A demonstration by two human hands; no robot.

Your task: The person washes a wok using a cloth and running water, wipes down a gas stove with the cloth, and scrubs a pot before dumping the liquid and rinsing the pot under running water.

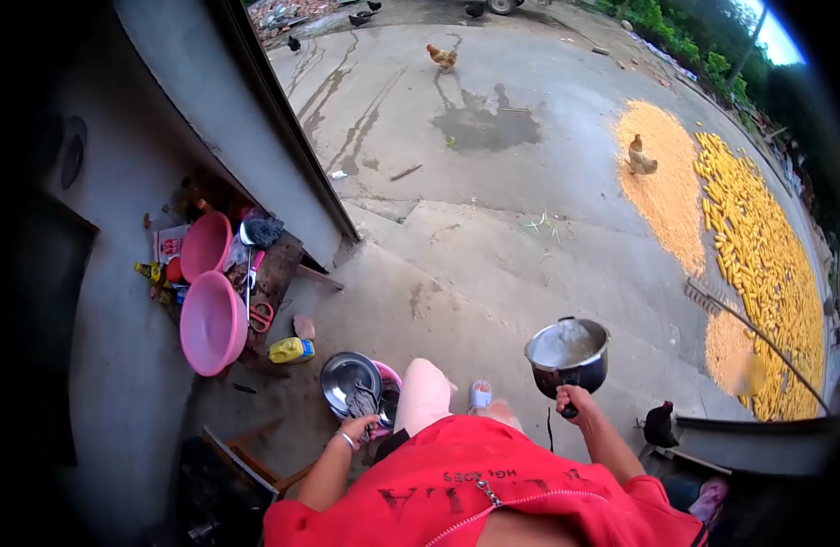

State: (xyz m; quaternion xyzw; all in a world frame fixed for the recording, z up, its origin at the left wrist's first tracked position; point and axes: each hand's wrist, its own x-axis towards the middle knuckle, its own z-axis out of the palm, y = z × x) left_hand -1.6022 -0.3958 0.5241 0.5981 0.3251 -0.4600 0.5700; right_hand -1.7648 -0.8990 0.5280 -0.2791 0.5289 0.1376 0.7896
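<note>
My right hand is closed around the handle of a dark pot with a silvery rim, held out over the concrete. Something pale and cloudy shows inside the pot; I cannot tell what. At my left side, my left hand grips a wet-looking grey cloth. That cloth hangs at a shiny metal basin, which overlaps a pink tub beside my leg. Part of another dark, round vessel shows in the tub. Some of my left fingers are hidden behind the cloth.
On a low table at left are two pink basins, orange-handled scissors and bottles. A yellow jug stands on the floor. Steps lead to a yard with corn kernels, corn cobs, a rake and chickens.
</note>
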